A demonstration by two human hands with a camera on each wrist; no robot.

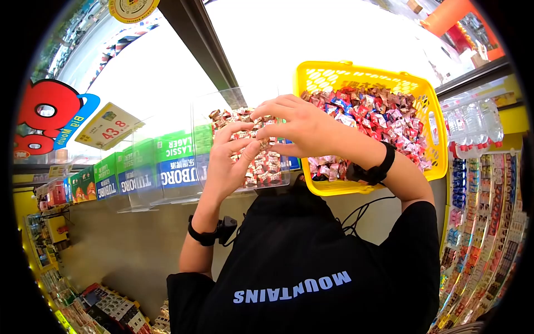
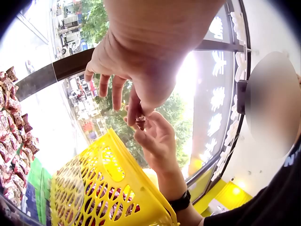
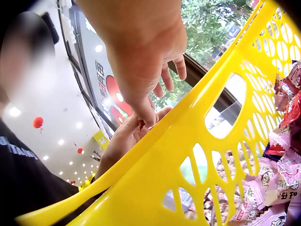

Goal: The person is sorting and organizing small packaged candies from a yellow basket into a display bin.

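Note:
Over a clear plastic bin [image 1: 239, 94] of red-and-cream wrapped candies [image 1: 261, 173], both hands meet fingertip to fingertip. My left hand [image 1: 231, 158] pinches one small wrapped candy [image 2: 140, 123] between thumb and forefinger. From the other side, the thumb and forefinger of my right hand [image 1: 308, 128] pinch the same candy, their other fingers held loosely apart. In the right wrist view, a bit of its dark red wrapper [image 3: 141, 124] shows between the fingertips. Right of the bin stands a yellow basket [image 1: 440, 131] heaped with mixed wrapped candies [image 1: 384, 117].
More clear bins [image 1: 133, 183] run left in front of green-and-blue beer cartons [image 1: 172, 161]. A price sign [image 1: 108, 127] stands at the left, bottled water [image 1: 467, 125] at the right. Behind is a bright window. Cables [image 1: 361, 214] hang below the basket.

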